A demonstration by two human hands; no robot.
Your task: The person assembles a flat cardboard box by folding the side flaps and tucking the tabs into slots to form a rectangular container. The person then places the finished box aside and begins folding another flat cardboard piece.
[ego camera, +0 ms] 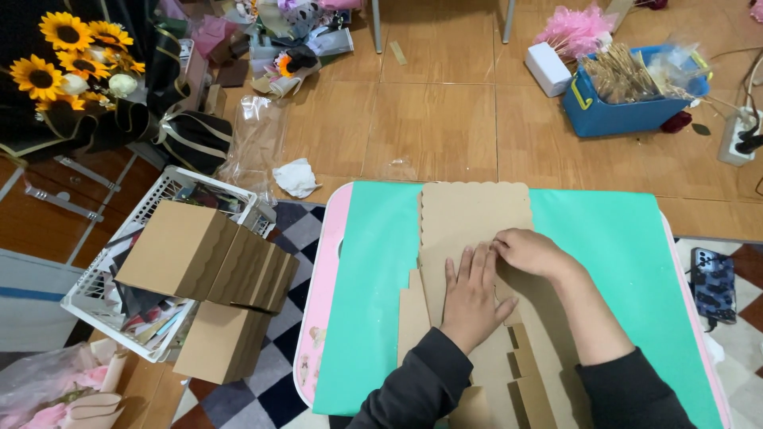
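A flat brown cardboard box blank [474,214] with a scalloped far edge lies on a green mat [620,246] that covers a small pink-rimmed table [327,262]. My left hand [471,295] presses flat on the middle of the cardboard, fingers spread. My right hand [531,252] sits just right of it with fingers curled, pinching a fold or edge of the same cardboard. Cut tabs of the blank [524,373] show between my dark sleeves.
Folded brown cardboard boxes [211,258] are stacked on a white wire basket [95,298] to the left. A sunflower bouquet [71,56] stands at far left. A blue bin [628,103] of sticks, a white box [548,67], a power strip [739,135] and a phone [713,282] lie right.
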